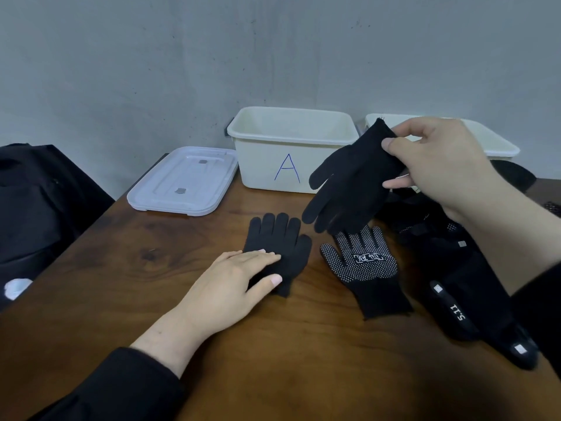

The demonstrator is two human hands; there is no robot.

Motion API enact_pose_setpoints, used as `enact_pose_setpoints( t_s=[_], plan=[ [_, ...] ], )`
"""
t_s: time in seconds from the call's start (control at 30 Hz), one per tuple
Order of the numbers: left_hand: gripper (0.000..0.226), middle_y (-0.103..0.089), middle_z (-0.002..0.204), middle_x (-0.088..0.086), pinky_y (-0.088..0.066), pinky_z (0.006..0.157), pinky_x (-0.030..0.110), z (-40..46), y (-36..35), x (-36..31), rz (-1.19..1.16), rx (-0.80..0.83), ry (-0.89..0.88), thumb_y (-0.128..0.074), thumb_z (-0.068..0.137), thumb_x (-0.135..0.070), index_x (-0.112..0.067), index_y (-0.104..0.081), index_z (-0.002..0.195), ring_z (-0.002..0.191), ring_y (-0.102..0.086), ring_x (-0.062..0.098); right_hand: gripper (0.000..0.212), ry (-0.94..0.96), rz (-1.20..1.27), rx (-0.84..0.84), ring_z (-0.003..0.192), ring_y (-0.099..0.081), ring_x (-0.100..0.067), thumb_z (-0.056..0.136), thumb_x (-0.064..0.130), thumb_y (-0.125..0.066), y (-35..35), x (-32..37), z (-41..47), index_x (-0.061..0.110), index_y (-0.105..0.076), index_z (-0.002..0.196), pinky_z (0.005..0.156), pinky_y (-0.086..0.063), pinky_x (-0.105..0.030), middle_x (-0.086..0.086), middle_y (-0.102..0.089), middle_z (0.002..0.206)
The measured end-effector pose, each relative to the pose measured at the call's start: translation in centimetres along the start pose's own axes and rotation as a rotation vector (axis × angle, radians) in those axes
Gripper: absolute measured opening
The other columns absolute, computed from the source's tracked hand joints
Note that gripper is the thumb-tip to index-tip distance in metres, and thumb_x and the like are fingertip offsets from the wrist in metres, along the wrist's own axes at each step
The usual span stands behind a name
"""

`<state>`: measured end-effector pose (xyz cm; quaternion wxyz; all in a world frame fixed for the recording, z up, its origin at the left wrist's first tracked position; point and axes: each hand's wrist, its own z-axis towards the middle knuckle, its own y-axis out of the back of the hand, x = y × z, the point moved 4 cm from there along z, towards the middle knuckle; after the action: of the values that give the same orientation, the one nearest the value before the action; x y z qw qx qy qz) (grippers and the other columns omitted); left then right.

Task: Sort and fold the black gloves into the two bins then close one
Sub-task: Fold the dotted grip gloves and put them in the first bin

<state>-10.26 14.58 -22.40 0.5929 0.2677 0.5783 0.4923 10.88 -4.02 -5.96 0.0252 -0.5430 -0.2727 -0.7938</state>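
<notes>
A plain black knit glove (pixel 280 238) lies flat on the wooden table (pixel 151 268), and my left hand (pixel 236 281) presses on its cuff with straight fingers. My right hand (pixel 440 165) pinches the cuff of a second plain black glove (pixel 349 186) and holds it in the air, fingers hanging down to the left. Beneath it lies a black glove with white grip dots (pixel 364 268). A cream bin marked A (pixel 291 147) stands at the back. A second cream bin (pixel 498 144) stands to its right, partly hidden by my right hand.
A white lid (pixel 185 180) lies flat left of bin A. A heap of thicker black gloves with white labels (pixel 464 284) covers the table's right side. A dark bag (pixel 39 199) sits off the table's left edge. A grey wall stands behind the bins.
</notes>
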Motion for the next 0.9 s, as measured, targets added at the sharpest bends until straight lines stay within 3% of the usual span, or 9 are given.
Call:
enact_pose_setpoints(
  t_s=[0.1,0.17,0.23,0.5,0.6,0.7,0.77,0.9],
  plan=[
    [0.046,-0.056,0.143,-0.019,-0.024,0.106,0.011,-0.1,0.6,0.5,-0.032,-0.105,0.101,-0.044,0.099,-0.053,-0.037,-0.055,0.141,0.131,-0.040,-0.008,0.009,-0.060,0.112,0.030,0.064,-0.062,-0.027,0.096,0.019,-0.059,-1.3,-0.4,-0.4,0.017,-0.068,0.095,0.067,-0.064,-0.039,-0.027,-0.067,0.107],
    [0.039,-0.062,0.134,-0.018,-0.036,0.102,0.018,-0.3,0.9,1.0,-0.080,-0.171,0.169,-0.047,0.100,-0.049,-0.036,-0.061,0.134,0.126,-0.052,0.003,0.011,-0.139,0.259,0.059,0.065,-0.065,-0.029,0.099,0.016,-0.055,-2.4,-0.9,-0.8,0.015,-0.065,0.095,0.065,-0.063,-0.037,-0.024,-0.068,0.107],
    [0.034,-0.066,0.127,-0.017,-0.045,0.102,0.024,-0.3,1.1,1.2,-0.144,-0.224,0.204,-0.049,0.101,-0.045,-0.033,-0.065,0.129,0.119,-0.058,0.003,0.013,-0.198,0.352,0.080,0.069,-0.073,-0.028,0.100,0.016,-0.053,-3.5,-1.4,-1.1,0.013,-0.065,0.099,0.064,-0.061,-0.035,-0.016,-0.071,0.103],
    [0.028,-0.070,0.109,-0.023,-0.049,0.094,0.021,-0.6,1.9,1.1,-0.295,-0.280,0.250,-0.049,0.101,-0.045,-0.034,-0.071,0.116,0.106,-0.061,-0.003,0.028,-0.384,0.696,0.146,0.093,-0.075,-0.030,0.096,0.015,-0.053,-6.3,-2.4,-2.1,0.011,-0.064,0.121,0.071,-0.061,-0.037,-0.009,-0.073,0.112],
    [0.038,-0.076,0.097,-0.015,-0.052,0.094,0.029,0.2,2.5,-0.3,-0.630,-0.266,0.356,-0.044,0.103,-0.048,-0.026,-0.076,0.104,0.097,-0.068,-0.001,0.031,-0.432,0.761,0.254,0.102,-0.072,-0.026,0.097,0.017,-0.051,-7.7,-2.2,-3.2,0.010,-0.064,0.125,0.079,-0.060,-0.037,-0.011,-0.074,0.116],
    [0.053,-0.078,0.106,0.007,-0.053,0.102,0.042,1.9,2.3,-2.5,-1.276,-0.039,0.540,-0.045,0.101,-0.054,-0.009,-0.069,0.117,0.103,-0.074,0.019,0.023,-0.456,0.812,0.290,0.097,-0.071,-0.024,0.098,0.015,-0.052,-9.2,-2.0,-4.5,0.009,-0.065,0.116,0.088,-0.059,-0.039,-0.013,-0.075,0.111],
    [0.056,-0.075,0.112,0.016,-0.054,0.099,0.043,2.9,2.4,-3.5,-1.572,0.019,0.629,-0.051,0.099,-0.053,-0.005,-0.058,0.127,0.105,-0.073,0.027,0.020,-0.423,0.752,0.259,0.097,-0.073,-0.023,0.098,0.013,-0.056,-9.8,-2.0,-5.3,0.006,-0.066,0.113,0.086,-0.060,-0.039,-0.014,-0.076,0.108],
    [0.042,-0.074,0.112,0.020,-0.062,0.079,0.037,5.8,3.0,-2.7,-1.639,-0.134,0.647,-0.064,0.100,-0.021,-0.002,-0.053,0.135,0.093,-0.076,0.028,0.011,-0.316,0.504,0.197,0.079,-0.071,-0.018,0.095,0.019,-0.064,-9.8,-1.9,-6.0,0.009,-0.068,0.094,0.066,-0.052,-0.031,-0.009,-0.076,0.089]
  ],
)
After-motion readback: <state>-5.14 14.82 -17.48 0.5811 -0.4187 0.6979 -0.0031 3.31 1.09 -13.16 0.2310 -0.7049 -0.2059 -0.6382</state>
